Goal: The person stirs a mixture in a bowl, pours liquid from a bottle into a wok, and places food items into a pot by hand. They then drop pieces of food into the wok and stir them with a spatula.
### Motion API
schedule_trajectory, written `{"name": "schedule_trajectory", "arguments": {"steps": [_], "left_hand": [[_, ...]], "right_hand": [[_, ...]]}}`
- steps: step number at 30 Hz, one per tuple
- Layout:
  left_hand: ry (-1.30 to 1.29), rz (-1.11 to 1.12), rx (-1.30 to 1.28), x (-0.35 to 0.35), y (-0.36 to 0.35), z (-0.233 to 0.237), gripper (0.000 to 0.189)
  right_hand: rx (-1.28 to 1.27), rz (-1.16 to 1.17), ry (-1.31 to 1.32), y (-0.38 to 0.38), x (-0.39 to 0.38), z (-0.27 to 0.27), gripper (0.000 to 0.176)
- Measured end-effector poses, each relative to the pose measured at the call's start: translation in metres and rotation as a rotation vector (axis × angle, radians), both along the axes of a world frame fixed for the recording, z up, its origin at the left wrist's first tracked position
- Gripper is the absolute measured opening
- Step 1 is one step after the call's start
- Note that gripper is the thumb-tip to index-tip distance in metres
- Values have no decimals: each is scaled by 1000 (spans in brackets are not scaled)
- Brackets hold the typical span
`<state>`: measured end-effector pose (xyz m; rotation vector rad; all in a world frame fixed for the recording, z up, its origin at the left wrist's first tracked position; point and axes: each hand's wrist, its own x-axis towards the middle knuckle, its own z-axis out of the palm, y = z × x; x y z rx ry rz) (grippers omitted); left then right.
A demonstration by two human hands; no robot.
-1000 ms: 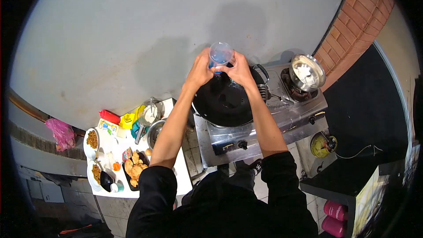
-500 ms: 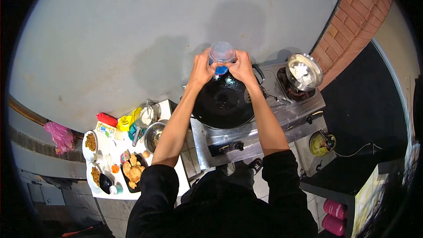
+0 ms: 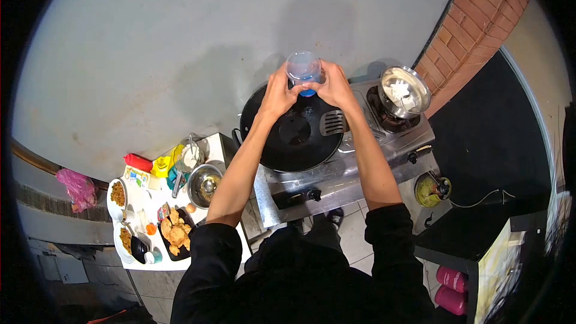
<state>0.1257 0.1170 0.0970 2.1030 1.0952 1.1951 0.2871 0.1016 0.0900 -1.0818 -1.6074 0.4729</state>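
Both hands are raised over the far side of a black wok [image 3: 282,151]. Between them they grip a clear plastic container [image 3: 304,65] with blue at its lower end. My left hand [image 3: 278,92] is closed on the container's left side, and my right hand [image 3: 336,87] on its right, thumbs nearly meeting in front. Beneath them, the wok's inside looks dark and shiny. A slotted spatula [image 3: 332,123] rests in the wok at the right, its handle partly behind my right forearm. The container's contents cannot be made out.
The wok sits on a metal gas stove [image 3: 276,207]. A steel bowl with white stuff [image 3: 401,97] stands on the right burner. The white table [image 3: 207,246] at left bears fried pieces [image 3: 176,234], a steel bowl [image 3: 205,186] and plates. A grey wall rises behind.
The view has shifted slightly. More of the spatula's slotted head shows, and a wok handle now appears at the left. Both hands still hold the container over the wok.
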Motion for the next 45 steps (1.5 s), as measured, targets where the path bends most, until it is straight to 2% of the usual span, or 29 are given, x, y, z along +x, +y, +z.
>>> {"name": "schedule_trajectory", "arguments": {"steps": [2,4,7,9,11,12,15,18,19,21,23,25,27,28,30,31,33,35,37,38,41,43,45], "left_hand": [[-64,-94,125,5,-2,1,45],[-68,-83,115,10,2,-7,44],[-27,10,43,14,-12,2,41],[19,83,-29,14,-16,1,40],[-166,-131,57,16,-10,-17,40],[-182,-154,128,16,-11,-18,37],[-225,-45,78,16,-20,-25,38],[-190,41,-11,9,-31,-18,40],[-187,89,-52,6,-37,-18,41],[-241,73,2,0,-45,-17,42],[-154,28,74,-9,-63,0,44],[-119,64,15,-14,-71,1,45],[142,271,-344,-16,-71,0,44],[140,274,-344,-17,-74,1,44],[-37,224,-214,-19,-83,0,40],[-34,221,-216,-19,-82,-5,40],[-278,1,0,-24,-74,-20,35],[-275,17,-11,-26,-70,-30,35],[-224,133,-137,-21,-77,-19,38],[-53,314,-203,-20,-84,-14,41],[-12,260,-251,-26,-70,-32,48],[-74,222,-194,-21,-82,-22,45],[-256,151,101,-18,-83,-24,39]], "right_hand": [[-72,-17,-33,-6,5,6,30],[-141,-28,-73,-7,13,7,31],[-110,18,-137,0,20,4,37],[-137,88,-43,1,23,3,34],[-138,106,-125,3,28,4,30],[-139,114,-205,1,29,5,27],[-272,126,-251,-5,24,12,36],[-297,161,-295,-15,16,25,37],[-303,178,-298,-16,14,21,37],[-181,340,-46,-13,8,13,27],[-217,395,-71,-15,5,17,26],[-256,448,-91,-16,0,14,24],[-446,344,-279,-14,-5,11,38],[-445,347,-280,-15,-6,11,38],[-385,329,-182,-20,-9,8,40],[-388,327,-180,-22,-9,9,40],[-159,374,-155,-25,-12,13,35],[-148,368,-199,-17,-13,14,36],[-448,354,-325,-14,-15,20,40],[-442,352,-328,-15,-16,21,40],[-419,322,-343,-11,-14,6,37],[-235,402,-216,-2,-10,-13,38],[-305,419,-169,-6,-8,-7,38]]}}
